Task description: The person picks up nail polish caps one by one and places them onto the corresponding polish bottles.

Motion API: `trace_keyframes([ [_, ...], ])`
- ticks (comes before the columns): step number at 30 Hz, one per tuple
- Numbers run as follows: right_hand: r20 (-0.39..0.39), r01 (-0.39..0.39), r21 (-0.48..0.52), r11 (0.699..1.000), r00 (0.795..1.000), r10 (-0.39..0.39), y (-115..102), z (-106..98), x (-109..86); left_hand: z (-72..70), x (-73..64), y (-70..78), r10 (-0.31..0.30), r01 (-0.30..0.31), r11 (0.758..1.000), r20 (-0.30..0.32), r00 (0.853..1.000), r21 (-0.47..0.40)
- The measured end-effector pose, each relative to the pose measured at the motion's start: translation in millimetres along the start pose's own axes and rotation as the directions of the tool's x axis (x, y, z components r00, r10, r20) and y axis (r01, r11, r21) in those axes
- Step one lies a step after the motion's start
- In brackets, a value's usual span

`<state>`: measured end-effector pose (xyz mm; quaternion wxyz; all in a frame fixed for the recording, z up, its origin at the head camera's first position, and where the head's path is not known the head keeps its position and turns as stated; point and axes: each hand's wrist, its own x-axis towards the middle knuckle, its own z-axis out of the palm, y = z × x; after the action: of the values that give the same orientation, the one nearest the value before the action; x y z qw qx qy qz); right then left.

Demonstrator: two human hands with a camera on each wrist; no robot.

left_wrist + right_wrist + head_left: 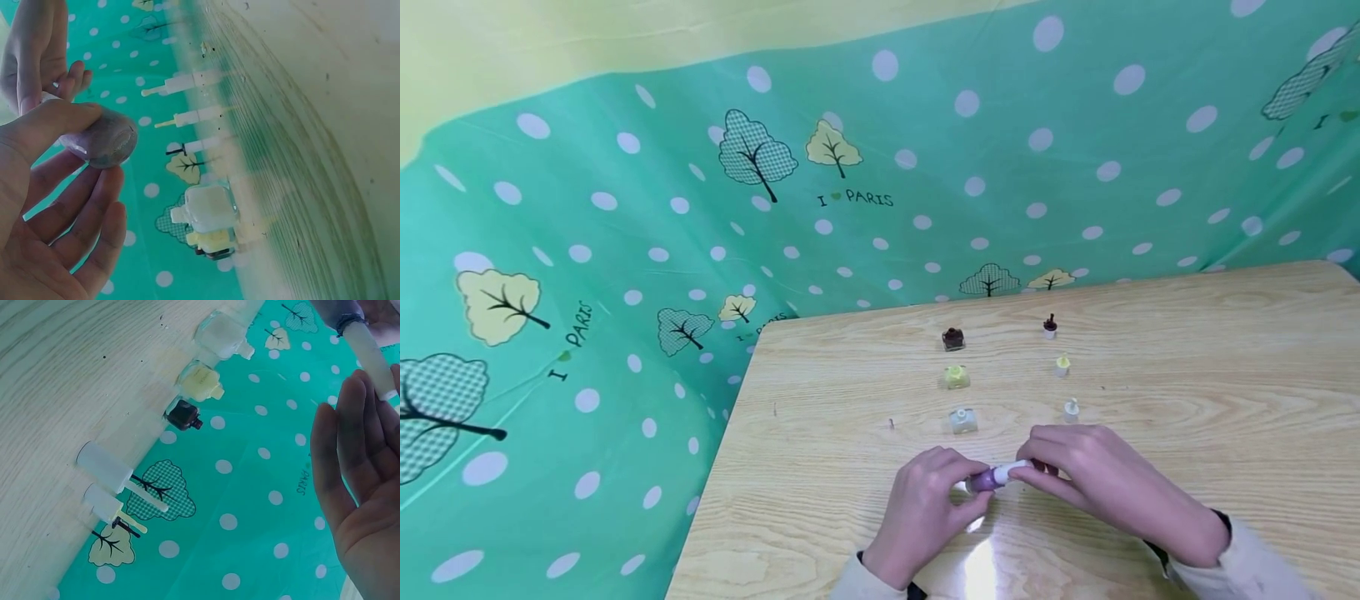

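Low over the near part of the table, my left hand (pixel 921 504) pinches a purple nail polish bottle (pixel 982 482) between thumb and fingers. The bottle lies tilted sideways, its white cap (pixel 370 359) pointing to the right. My right hand (pixel 1101 475) pinches the far end of that cap with thumb and fingertips. In the right wrist view, dark polish (pixel 350 322) shows around the neck where cap and bottle meet. The left wrist view shows the rounded bottle base, with the other left fingers spread below it.
Beyond my hands stand uncapped polish bottles in a column: whitish (pixel 962 420), yellow (pixel 956 377) and dark (pixel 952 338). To their right stand white caps, brushes up: whitish (pixel 1071 411), yellow (pixel 1062 367), dark (pixel 1050 330). A green curtain (pixel 880 250) hangs behind the wooden table (pixel 820 492).
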<state>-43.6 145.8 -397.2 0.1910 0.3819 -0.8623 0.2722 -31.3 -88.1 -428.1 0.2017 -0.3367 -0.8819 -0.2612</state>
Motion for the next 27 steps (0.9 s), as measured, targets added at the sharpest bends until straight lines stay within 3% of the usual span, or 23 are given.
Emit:
trace_keyframes([
  [7, 0.015, -0.023, 0.011, 1.000, 1.000, 0.023, 1.3, -0.1, -1.5, -0.2, -1.7, -0.5, -0.006, 0.006, 1.000, 0.010, 1.000, 0.019],
  [15, 0.006, 0.158, 0.055, 0.986, 0.987, -0.159, 6.4, -3.3, -0.7, -0.5, -1.5, -3.0, -0.018, 0.017, 1.000, 0.016, 1.000, 0.025],
  [27, -0.015, 0.003, 0.013, 1.000, 1.000, -0.003, 0.8, 0.9, -1.0, 1.9, -1.1, -1.0, 0.007, -0.007, 1.000, -0.013, 1.000, 0.015],
])
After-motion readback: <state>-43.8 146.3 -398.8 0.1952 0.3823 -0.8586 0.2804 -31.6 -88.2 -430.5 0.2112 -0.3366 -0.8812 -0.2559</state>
